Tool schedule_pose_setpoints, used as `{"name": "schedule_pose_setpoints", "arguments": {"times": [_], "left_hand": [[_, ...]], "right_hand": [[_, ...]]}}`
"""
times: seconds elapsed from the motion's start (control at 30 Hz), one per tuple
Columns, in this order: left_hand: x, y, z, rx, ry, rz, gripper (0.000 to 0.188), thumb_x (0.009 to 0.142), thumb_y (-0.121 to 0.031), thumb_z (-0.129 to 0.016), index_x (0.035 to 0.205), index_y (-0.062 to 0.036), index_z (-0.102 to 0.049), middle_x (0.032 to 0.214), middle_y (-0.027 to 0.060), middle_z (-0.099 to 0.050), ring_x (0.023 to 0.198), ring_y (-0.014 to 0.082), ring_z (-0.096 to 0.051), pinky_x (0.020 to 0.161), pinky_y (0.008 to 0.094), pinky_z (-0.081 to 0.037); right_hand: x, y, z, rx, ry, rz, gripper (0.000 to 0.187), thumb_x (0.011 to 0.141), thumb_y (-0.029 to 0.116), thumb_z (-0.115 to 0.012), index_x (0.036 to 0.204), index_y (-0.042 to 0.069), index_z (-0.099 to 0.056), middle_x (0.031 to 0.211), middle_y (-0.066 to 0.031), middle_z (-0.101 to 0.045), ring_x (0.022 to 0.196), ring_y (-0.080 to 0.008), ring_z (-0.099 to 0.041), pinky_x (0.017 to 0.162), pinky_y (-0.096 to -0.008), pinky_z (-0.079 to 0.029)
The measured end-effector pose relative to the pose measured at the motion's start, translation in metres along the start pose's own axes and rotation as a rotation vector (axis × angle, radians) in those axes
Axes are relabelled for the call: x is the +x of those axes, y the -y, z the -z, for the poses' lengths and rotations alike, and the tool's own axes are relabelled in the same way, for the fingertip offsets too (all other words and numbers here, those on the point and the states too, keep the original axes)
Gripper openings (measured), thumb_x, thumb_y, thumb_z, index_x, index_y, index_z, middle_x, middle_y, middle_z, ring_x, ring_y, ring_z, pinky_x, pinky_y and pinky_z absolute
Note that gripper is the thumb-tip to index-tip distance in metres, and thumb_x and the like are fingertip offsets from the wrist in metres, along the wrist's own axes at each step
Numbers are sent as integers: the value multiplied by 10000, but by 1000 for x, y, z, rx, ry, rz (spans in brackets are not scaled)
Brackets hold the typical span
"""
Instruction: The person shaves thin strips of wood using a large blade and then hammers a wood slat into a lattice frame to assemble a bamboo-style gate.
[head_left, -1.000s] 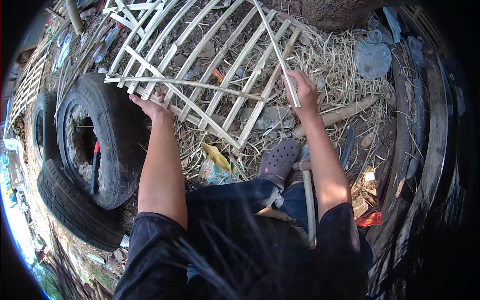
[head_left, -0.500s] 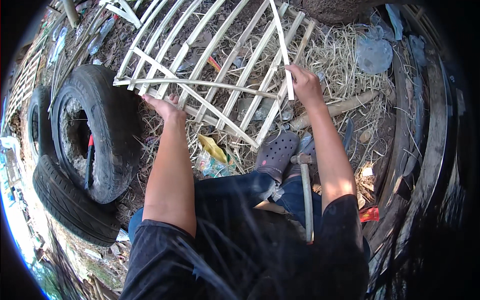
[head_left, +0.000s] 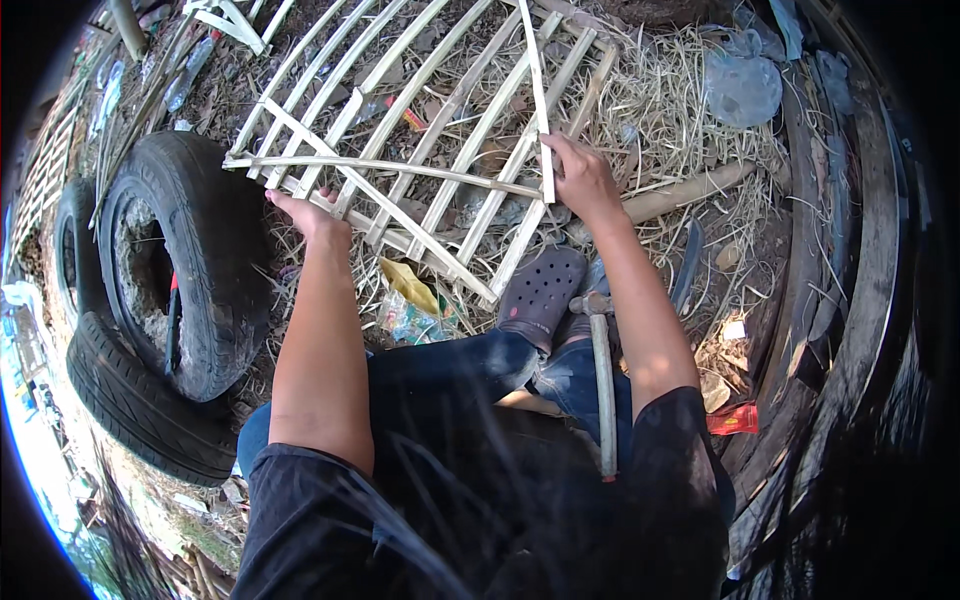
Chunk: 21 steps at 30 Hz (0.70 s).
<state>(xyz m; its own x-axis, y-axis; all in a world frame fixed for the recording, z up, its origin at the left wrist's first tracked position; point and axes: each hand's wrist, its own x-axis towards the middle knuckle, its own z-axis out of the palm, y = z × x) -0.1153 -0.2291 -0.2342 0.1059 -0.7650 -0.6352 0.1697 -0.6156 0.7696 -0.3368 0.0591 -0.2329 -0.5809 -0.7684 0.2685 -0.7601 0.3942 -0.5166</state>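
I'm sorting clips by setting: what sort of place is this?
Probably an outdoor yard used for rough work: a slatted lattice, strewn straw-like scraps and old tires.

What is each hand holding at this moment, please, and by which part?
The right hand grips a pale strip near its lower end; the left hand, palm up, supports the slatted lattice at its lower-left edge, its grip unclear.

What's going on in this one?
A person holds the end of a loose-looking strip in the right hand; it runs up across a slatted lattice. The left hand is at the lattice's near left edge; its grip is partly hidden. Whether the strip is fastened can't be told. A hammer is by the person's legs, and tyres are at the left.
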Motion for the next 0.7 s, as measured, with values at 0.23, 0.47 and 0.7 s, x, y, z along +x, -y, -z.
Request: {"name": "schedule_pose_setpoints", "arguments": {"times": [0.23,0.47,0.7], "left_hand": [[17,17,1,52,-21,-2,781,857,-783,-323,1169,-97,-526,938,80,-536,731,190,-456,688,347,-436],[16,10,3,156,-149,99,942,880,-721,-377,1458,-5,-172,1340,168,-472,1150,294,-546,916,425,-465],[-6,-7,-10,593,-465,-116,866,893,-650,-429,1437,-5,-231,1369,206,-434,1278,356,-418,1048,506,-310]], "right_hand": [[0,-10,12,-58,-51,29,263,836,118,-642,1093,60,-635,1066,-187,-675,991,-306,-664,844,-403,-550],[9,-7,-4,-104,-69,115,256,781,36,-640,1035,59,-664,966,-156,-702,929,-268,-687,776,-377,-574],[25,5,-5,-216,-120,213,230,731,9,-648,955,45,-682,834,-99,-709,790,-234,-693,706,-344,-558]]}}
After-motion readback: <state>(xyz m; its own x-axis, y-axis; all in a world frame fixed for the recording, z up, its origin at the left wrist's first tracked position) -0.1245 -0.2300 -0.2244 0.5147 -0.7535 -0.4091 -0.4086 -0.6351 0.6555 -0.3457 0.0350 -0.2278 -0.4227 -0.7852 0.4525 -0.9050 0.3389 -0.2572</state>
